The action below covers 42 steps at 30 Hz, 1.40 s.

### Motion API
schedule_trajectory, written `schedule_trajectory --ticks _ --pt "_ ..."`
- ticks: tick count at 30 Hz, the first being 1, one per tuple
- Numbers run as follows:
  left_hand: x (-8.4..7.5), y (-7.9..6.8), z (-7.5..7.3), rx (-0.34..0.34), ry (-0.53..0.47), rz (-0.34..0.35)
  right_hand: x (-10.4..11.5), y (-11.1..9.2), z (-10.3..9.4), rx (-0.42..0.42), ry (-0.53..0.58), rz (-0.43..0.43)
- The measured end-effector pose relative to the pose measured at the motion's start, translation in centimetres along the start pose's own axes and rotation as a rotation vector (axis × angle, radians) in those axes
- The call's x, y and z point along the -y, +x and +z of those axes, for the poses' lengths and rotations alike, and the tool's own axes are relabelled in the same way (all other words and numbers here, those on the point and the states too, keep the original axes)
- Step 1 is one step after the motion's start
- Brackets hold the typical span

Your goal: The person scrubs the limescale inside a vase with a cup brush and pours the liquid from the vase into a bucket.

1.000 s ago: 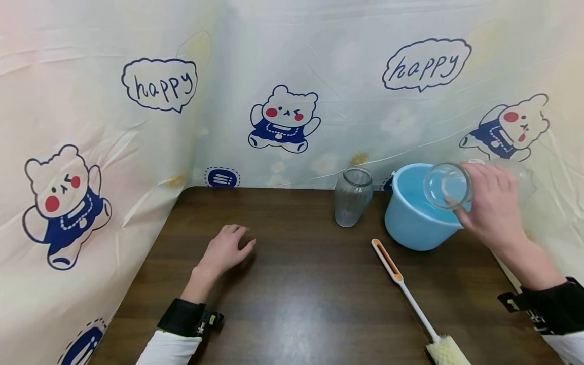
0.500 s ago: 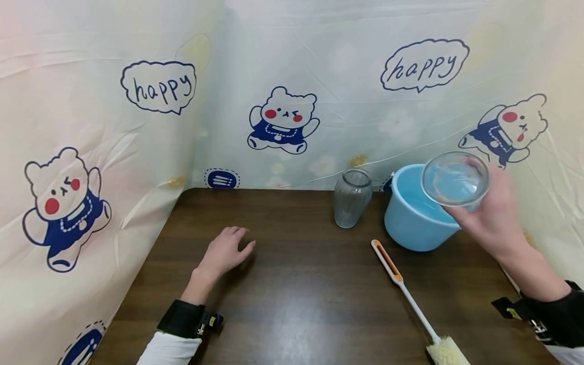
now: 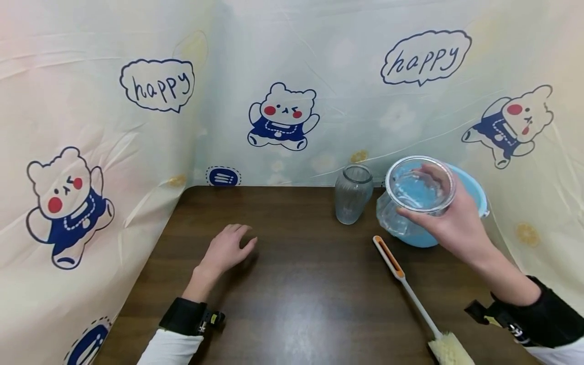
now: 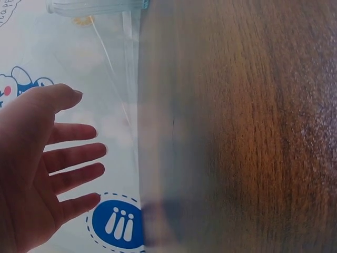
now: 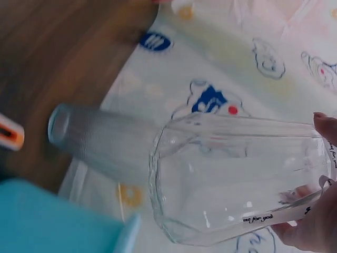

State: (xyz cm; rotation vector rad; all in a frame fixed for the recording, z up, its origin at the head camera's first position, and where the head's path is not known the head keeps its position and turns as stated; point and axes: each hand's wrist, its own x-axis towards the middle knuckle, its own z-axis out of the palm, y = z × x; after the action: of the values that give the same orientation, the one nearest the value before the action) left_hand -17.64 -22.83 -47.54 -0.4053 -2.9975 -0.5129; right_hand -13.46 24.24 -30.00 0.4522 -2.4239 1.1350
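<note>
My right hand grips a clear glass vase near its mouth, fingers and thumb around it. Toward the head camera faces the vase's round rim, while its faceted body overlaps the light-blue bucket. A printed ribbon hangs along the glass in the right wrist view. To the left stands a second, ribbed glass vase, upright on the table. My left hand is at the left part of the table, fingers loosely bent, holding nothing.
A long-handled brush with an orange-inset grip and pale bristles lies on the dark wooden table, in front of the bucket. Behind the table hangs a printed cloth with bears and "happy" bubbles.
The vase in my right hand has swung from sideways over the bucket to mouth toward the camera, and moved left in front of the bucket. My left hand stays put.
</note>
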Motion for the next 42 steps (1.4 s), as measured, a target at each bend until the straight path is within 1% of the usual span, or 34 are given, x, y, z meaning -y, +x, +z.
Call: schedule_trajectory --ticks 5,9,11,17,20,26,31,37,40,42 --pt "0.0 -0.2 -0.1 -0.015 0.006 0.010 0.3 -0.4 2.3 0.072 0.070 -0.008" --pt "0.0 -0.4 -0.3 -0.028 0.017 0.012 0.0 -1.0 4.3 0.121 0.107 0.008" --pt "0.0 -0.5 -0.4 -0.034 0.019 0.014 -0.2 -1.3 5.4 0.146 0.114 0.034" --pt "-0.1 -0.6 -0.2 -0.034 0.016 0.010 -0.7 -2.4 8.3 0.218 0.166 0.155" --pt "0.0 -0.8 -0.2 -0.027 0.010 0.002 -1.1 -3.0 9.7 0.240 0.195 0.182" --pt "0.1 -0.9 -0.1 -0.025 0.007 -0.003 -1.9 -4.1 12.6 0.257 0.219 0.213" --pt "0.1 -0.9 -0.1 -0.022 0.001 0.007 -2.2 -4.4 15.2 0.271 0.231 0.243" --pt "0.1 -1.1 0.0 -0.019 0.003 0.004 -2.3 -4.0 18.0 0.282 0.273 0.264" --pt "0.0 -1.2 0.0 -0.014 -0.001 -0.002 -2.1 -3.5 18.9 0.272 0.290 0.275" --pt "0.0 -1.3 0.0 -0.015 -0.003 -0.005 -1.9 -2.9 19.5 0.261 0.309 0.265"
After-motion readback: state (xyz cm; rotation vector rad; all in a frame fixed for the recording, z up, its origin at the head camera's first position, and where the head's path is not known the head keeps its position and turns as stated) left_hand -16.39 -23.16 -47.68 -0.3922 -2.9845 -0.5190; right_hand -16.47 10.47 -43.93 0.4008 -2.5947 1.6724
